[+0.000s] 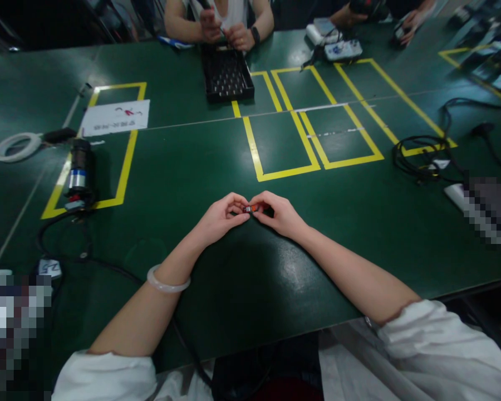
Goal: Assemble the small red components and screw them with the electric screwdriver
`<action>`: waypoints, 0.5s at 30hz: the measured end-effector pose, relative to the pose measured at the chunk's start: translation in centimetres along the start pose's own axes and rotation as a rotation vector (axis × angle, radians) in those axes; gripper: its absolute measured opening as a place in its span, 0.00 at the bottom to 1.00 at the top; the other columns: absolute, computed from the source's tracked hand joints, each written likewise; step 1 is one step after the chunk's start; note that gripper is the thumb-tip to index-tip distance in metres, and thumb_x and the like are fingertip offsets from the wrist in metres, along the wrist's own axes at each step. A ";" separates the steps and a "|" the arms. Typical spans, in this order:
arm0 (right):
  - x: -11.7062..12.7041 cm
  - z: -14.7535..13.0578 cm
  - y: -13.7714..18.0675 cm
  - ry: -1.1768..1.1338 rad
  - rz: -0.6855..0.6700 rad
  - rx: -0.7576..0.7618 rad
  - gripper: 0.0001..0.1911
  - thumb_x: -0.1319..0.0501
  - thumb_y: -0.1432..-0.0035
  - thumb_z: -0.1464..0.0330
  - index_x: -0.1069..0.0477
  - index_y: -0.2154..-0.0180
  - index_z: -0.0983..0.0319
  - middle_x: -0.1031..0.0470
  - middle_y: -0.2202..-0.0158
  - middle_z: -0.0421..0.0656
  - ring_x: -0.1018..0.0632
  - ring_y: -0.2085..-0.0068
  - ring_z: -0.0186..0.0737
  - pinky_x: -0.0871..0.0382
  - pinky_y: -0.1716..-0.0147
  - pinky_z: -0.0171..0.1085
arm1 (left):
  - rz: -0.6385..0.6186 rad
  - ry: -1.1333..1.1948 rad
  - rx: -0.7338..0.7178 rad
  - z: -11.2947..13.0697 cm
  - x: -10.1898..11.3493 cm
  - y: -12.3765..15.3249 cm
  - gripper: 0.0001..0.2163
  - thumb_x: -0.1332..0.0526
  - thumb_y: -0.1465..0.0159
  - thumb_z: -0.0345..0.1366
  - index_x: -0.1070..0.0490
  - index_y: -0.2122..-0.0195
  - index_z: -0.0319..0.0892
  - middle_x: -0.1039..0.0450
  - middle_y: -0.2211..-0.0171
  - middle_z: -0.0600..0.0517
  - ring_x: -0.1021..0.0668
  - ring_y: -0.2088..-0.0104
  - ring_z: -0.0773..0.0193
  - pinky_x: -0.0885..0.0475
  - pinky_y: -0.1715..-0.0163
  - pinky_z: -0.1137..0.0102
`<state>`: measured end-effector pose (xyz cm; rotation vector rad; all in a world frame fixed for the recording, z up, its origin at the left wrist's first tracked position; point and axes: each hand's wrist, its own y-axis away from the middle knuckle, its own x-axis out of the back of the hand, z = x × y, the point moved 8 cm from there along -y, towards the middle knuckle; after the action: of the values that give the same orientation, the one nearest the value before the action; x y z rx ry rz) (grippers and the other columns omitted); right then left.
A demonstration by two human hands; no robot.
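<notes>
Both my hands meet over the green table (183,167), pinching one small part (249,209) between their fingertips. It shows a silvery and dark end on the left and an orange end on the right, and is too small to name. My left hand (223,218), with a pale bangle on its wrist, closes on the silvery end. On the orange end, the thumb and fingers of my right hand (279,214) are closed. The fingertips cover much of the part.
A black tool with a cable (80,167) stands at left, near a paper sign (116,118) and a white ring (16,147). Across the table, a person works over a black tray (227,75) of small parts. Coiled black cable (417,159) lies at right. Yellow tape marks rectangles.
</notes>
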<state>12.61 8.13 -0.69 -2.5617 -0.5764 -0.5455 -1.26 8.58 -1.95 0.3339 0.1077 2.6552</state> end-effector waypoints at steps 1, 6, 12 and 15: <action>0.0 0.0 0.0 0.000 -0.001 0.001 0.10 0.40 0.40 0.75 0.30 0.56 0.61 0.25 0.61 0.43 0.25 0.64 0.36 0.30 0.62 0.36 | 0.001 0.002 -0.001 0.0 0.0 0.0 0.16 0.32 0.41 0.39 0.31 0.56 0.38 0.27 0.59 0.49 0.24 0.62 0.66 0.28 0.60 0.70; 0.0 -0.1 0.0 0.006 -0.003 0.015 0.10 0.41 0.41 0.76 0.30 0.57 0.60 0.26 0.60 0.43 0.25 0.63 0.36 0.30 0.61 0.36 | 0.007 0.020 0.007 -0.2 0.0 -0.1 0.17 0.31 0.42 0.39 0.31 0.55 0.38 0.27 0.60 0.49 0.24 0.63 0.66 0.28 0.62 0.70; -0.2 -0.7 0.0 0.061 -0.028 0.033 0.09 0.42 0.40 0.77 0.31 0.59 0.59 0.28 0.62 0.42 0.26 0.63 0.37 0.31 0.61 0.36 | 0.022 0.007 0.014 -0.4 0.0 -0.1 0.15 0.32 0.41 0.40 0.32 0.59 0.39 0.28 0.63 0.50 0.25 0.66 0.67 0.29 0.65 0.71; -0.4 -0.7 0.0 0.083 -0.044 0.029 0.09 0.42 0.40 0.76 0.31 0.58 0.59 0.28 0.61 0.42 0.26 0.63 0.37 0.31 0.60 0.37 | 0.022 0.000 -0.003 -0.3 0.0 0.0 0.14 0.32 0.41 0.39 0.32 0.59 0.39 0.28 0.63 0.51 0.26 0.66 0.68 0.30 0.65 0.72</action>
<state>12.11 7.66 -0.32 -2.4915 -0.6083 -0.6509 -1.28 8.55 -2.21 0.3362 0.1007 2.6764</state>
